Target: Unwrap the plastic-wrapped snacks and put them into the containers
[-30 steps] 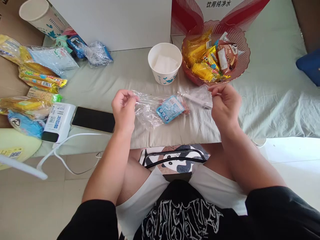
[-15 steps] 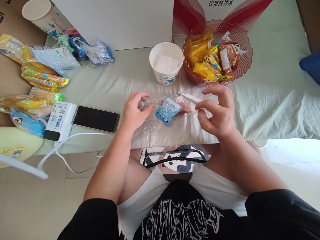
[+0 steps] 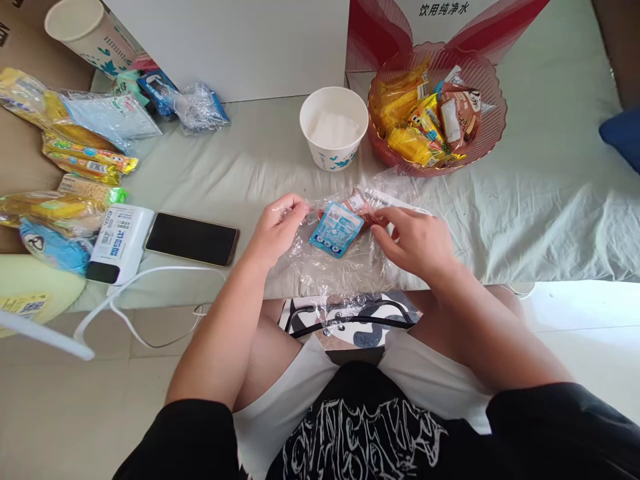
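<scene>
A sheet of clear plastic film (image 3: pixel 320 273) lies crumpled on the cloth in front of me, its near part hanging past the edge. On it rests a small blue packet (image 3: pixel 336 230), partly over a red packet (image 3: pixel 356 201). My left hand (image 3: pixel 280 227) pinches the film to the left of the packets. At the red packet's right end, my right hand (image 3: pixel 415 240) has thumb and fingers closed, apparently on the film; the fingertips are partly hidden. A thin white strip (image 3: pixel 395 200) lies behind that hand.
Behind the packets stand a paper cup (image 3: pixel 333 157) with white tissue inside and a pink bowl (image 3: pixel 493 127) of wrapped snacks. To the left lie a phone (image 3: pixel 193 238), a white device (image 3: pixel 123 237) with a cable, and several snack packs (image 3: pixel 90 160). A white box (image 3: pixel 240 47) stands behind.
My left hand has closed into a pinch on the film. My right hand has come down and left to the packets, its fingers closing. The film now spreads nearer my lap.
</scene>
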`<state>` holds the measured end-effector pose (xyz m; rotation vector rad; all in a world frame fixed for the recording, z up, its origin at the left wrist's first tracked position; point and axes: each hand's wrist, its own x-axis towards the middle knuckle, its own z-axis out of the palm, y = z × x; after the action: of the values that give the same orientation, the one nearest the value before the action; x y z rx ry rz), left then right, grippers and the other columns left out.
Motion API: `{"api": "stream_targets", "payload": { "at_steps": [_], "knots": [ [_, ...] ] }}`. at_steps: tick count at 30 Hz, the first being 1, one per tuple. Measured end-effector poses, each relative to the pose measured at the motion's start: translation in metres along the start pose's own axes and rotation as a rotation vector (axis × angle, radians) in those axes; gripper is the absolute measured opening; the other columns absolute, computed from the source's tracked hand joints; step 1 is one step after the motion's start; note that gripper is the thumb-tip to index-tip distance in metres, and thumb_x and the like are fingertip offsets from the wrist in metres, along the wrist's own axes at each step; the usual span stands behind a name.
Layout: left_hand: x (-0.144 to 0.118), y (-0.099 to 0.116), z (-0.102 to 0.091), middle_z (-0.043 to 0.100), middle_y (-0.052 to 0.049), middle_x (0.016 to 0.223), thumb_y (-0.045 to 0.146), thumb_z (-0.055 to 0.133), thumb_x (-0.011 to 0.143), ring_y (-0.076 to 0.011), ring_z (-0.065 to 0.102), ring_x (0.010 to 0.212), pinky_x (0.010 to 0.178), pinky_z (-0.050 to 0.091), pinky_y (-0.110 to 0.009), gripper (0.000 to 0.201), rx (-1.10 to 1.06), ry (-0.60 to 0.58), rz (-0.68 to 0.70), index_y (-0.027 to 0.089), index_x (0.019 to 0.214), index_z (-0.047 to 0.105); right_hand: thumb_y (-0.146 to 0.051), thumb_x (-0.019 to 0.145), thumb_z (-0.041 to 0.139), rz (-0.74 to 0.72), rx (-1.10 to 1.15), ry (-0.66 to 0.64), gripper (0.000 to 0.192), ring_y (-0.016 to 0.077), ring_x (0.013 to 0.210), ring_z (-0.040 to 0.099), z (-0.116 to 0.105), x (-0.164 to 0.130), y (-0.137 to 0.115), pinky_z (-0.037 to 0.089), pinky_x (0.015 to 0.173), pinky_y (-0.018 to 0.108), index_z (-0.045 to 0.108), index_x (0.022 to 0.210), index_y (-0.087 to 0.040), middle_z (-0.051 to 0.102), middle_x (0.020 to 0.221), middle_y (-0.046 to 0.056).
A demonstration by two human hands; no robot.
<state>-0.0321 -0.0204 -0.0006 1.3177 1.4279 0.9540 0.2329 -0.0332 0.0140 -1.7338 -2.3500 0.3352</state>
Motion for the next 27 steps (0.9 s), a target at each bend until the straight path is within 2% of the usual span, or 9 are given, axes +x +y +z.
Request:
{"api": "stream_targets", "payload": {
  "at_steps": [2,4,6,8,11,14,20,25,27],
  "knots": [
    [-0.001,0.001,0.003,0.072,-0.004,0.092,0.050,0.068,0.090,-0.0192,0.067,0.089,0.080,0.054,-0.031,0.029,-0.186,-0.067,-0.074,0.022,0.085,0.066,-0.050,0.098,0.051,0.001,0.042,0.083,0.050,0.0274,0.087,0.071,0.005,0.001,-0.004,0.046,0.066,0.036,0.069,0.134,-0.021,0.078,0.118,0.013],
    [-0.003,0.004,0.007,0.075,-0.006,0.103,0.053,0.073,0.087,-0.0214,0.069,0.099,0.086,0.057,-0.034,0.032,-0.311,-0.116,-0.130,0.022,0.087,0.068,-0.057,0.094,0.058,-0.054,0.081,0.118,0.064,0.0351,0.111,0.069,0.012,0.001,-0.007,0.054,0.084,0.045,0.061,0.145,-0.017,0.072,0.135,0.018],
    [-0.005,0.007,0.009,0.075,-0.006,0.108,0.054,0.078,0.083,-0.0222,0.070,0.102,0.088,0.058,-0.036,0.035,-0.371,-0.158,-0.151,0.021,0.085,0.067,-0.060,0.090,0.065,-0.087,0.130,0.126,0.075,0.0401,0.125,0.063,0.021,0.002,-0.009,0.052,0.101,0.054,0.056,0.149,-0.014,0.070,0.138,0.020],
    [-0.007,0.011,0.010,0.076,-0.006,0.108,0.055,0.080,0.081,-0.0227,0.071,0.102,0.088,0.059,-0.037,0.038,-0.399,-0.198,-0.160,0.020,0.082,0.064,-0.058,0.088,0.069,-0.080,0.186,0.134,0.078,0.0413,0.128,0.061,0.028,0.003,-0.011,0.048,0.107,0.058,0.053,0.150,-0.013,0.069,0.137,0.022],
    [-0.007,0.011,0.011,0.076,-0.005,0.106,0.055,0.079,0.082,-0.0237,0.073,0.104,0.093,0.059,-0.040,0.038,-0.433,-0.153,-0.160,0.021,0.082,0.062,-0.051,0.085,0.072,-0.059,0.271,0.153,0.074,0.0403,0.123,0.062,0.033,0.004,-0.010,0.050,0.105,0.059,0.054,0.147,-0.014,0.068,0.135,0.022],
    [-0.003,0.008,0.011,0.076,-0.004,0.099,0.052,0.080,0.080,-0.0237,0.075,0.102,0.095,0.060,-0.041,0.035,-0.455,0.007,-0.161,0.022,0.081,0.061,-0.044,0.083,0.074,-0.076,0.370,0.134,0.062,0.0370,0.113,0.067,0.032,0.006,-0.006,0.055,0.098,0.056,0.059,0.136,-0.016,0.069,0.128,0.020],
    [0.009,0.002,0.011,0.073,-0.004,0.085,0.043,0.076,0.078,-0.0192,0.073,0.088,0.083,0.061,-0.033,0.026,-0.363,0.259,-0.203,0.023,0.076,0.060,-0.038,0.086,0.076,-0.260,0.438,0.241,0.041,0.0379,0.128,0.064,0.029,0.005,-0.005,0.053,0.106,0.059,0.063,0.121,-0.021,0.068,0.130,0.018],
    [0.011,0.001,0.011,0.071,-0.002,0.081,0.039,0.072,0.075,-0.0167,0.071,0.085,0.073,0.058,-0.027,0.022,-0.331,0.328,-0.229,0.022,0.075,0.058,-0.027,0.095,0.069,-0.514,0.558,0.199,0.019,0.0257,0.103,0.073,0.021,-0.001,-0.012,0.062,0.086,0.042,0.059,0.110,-0.024,0.073,0.110,0.010],
    [0.012,0.001,0.012,0.069,-0.002,0.080,0.040,0.073,0.073,-0.0168,0.071,0.085,0.074,0.058,-0.027,0.024,-0.350,0.332,-0.242,0.023,0.075,0.057,-0.024,0.095,0.068,-0.569,0.594,0.199,0.019,0.0207,0.089,0.071,0.015,-0.005,-0.015,0.061,0.075,0.036,0.057,0.110,-0.024,0.071,0.102,0.007]
  ]
}}
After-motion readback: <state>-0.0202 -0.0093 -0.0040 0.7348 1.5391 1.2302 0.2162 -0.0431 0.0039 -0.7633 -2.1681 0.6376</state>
